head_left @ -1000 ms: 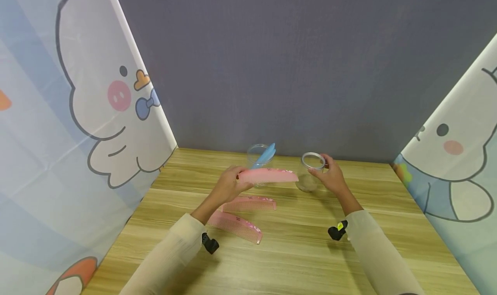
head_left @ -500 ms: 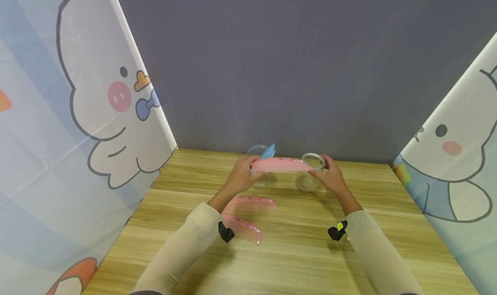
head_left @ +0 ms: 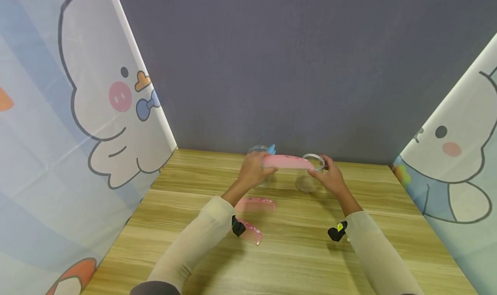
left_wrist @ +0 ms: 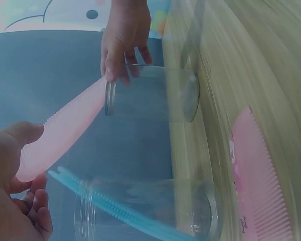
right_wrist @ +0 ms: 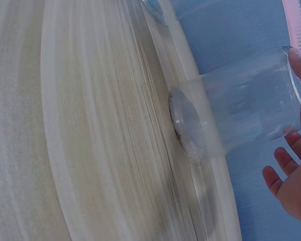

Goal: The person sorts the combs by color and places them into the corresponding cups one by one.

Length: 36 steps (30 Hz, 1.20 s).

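Note:
My left hand (head_left: 253, 173) pinches a pink comb (head_left: 289, 161) by one end, thumb on one face and fingers on the other. The comb's far end reaches the rim of a clear jar (left_wrist: 150, 95), overlapping it in the head view. My right hand (head_left: 330, 177) grips that jar near its rim, thumb at the near side; its base stands on the table in the right wrist view. Behind my left hand a second clear jar (left_wrist: 210, 216) holds light blue combs (left_wrist: 125, 213). Two more pink combs lie flat below my left hand, the upper comb (head_left: 256, 205) and the lower comb (head_left: 250, 232).
The wood-grain table (head_left: 295, 260) ends at a dark grey panel (head_left: 272, 70) close behind both jars. Cartoon-printed sheets flank it, a left sheet (head_left: 97, 157) and a right sheet (head_left: 458, 165).
My left hand has moved right and away from me, bringing the pink comb from left of the right-hand jar to its rim. My right hand and that jar stay in place.

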Each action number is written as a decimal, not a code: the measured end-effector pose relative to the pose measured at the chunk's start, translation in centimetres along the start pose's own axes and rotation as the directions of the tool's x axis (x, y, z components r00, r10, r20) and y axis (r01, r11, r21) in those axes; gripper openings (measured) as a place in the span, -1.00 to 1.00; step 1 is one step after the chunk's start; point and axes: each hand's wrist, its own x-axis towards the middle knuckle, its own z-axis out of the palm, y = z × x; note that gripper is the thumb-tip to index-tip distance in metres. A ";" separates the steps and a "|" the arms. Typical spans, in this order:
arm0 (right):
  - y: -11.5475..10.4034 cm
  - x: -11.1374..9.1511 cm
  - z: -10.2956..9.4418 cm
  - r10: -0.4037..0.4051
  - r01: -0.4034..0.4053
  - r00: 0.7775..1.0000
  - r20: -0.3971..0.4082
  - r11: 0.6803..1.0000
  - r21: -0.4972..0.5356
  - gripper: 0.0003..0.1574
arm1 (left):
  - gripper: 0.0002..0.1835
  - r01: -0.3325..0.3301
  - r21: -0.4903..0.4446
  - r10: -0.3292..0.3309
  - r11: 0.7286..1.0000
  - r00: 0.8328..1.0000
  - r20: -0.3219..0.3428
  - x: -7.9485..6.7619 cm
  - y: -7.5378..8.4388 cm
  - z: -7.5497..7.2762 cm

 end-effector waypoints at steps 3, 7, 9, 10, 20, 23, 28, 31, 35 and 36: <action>0.0 0.0 0.1 0.003 -0.003 1.000 -0.001 1.000 0.004 0.10 | -0.36 0.006 0.011 -0.006 1.000 1.000 0.003 0.3 0.4 0.3; -0.1 0.0 0.1 0.003 -0.003 1.000 -0.005 1.000 0.006 0.09 | -0.39 0.010 0.014 -0.010 1.000 1.000 0.000 0.7 0.8 0.7; -0.1 -0.1 0.2 0.002 -0.002 1.000 -0.006 1.000 0.007 0.09 | -0.40 0.016 0.020 -0.016 1.000 1.000 -0.001 0.8 1.1 0.9; -0.1 -0.1 0.2 0.001 -0.001 1.000 -0.009 1.000 0.010 0.09 | -0.40 0.020 0.023 -0.020 1.000 1.000 -0.001 0.9 1.2 0.9; -0.1 -0.1 0.3 -0.019 0.019 0.999 -0.037 1.000 0.023 0.06 | -0.30 0.010 -0.005 -0.010 1.000 1.000 -0.018 1.7 2.9 2.0; -0.2 -0.1 0.3 -0.016 0.017 1.000 -0.025 0.999 0.028 0.07 | -0.26 0.018 -0.071 -0.016 0.997 0.999 0.029 1.8 3.2 2.2; -0.4 -0.1 0.3 0.000 0.001 1.000 -0.014 1.000 0.018 0.10 | -0.26 0.027 -0.088 -0.022 0.996 0.998 0.061 1.9 3.7 2.5; -0.5 -0.1 0.3 -0.005 0.006 1.000 -0.018 1.000 0.017 0.09 | -0.26 0.067 -0.067 -0.062 0.996 0.996 0.065 1.8 3.8 2.6; -0.6 -0.3 0.4 -0.004 0.004 1.000 -0.020 1.000 0.022 0.08 | -0.33 0.101 -0.060 -0.099 0.993 0.994 0.049 1.5 3.8 2.7; -0.6 -0.3 0.4 -0.002 0.002 1.000 -0.021 1.000 0.023 0.08 | -0.35 0.100 -0.070 -0.097 0.993 0.994 0.043 1.5 3.8 2.8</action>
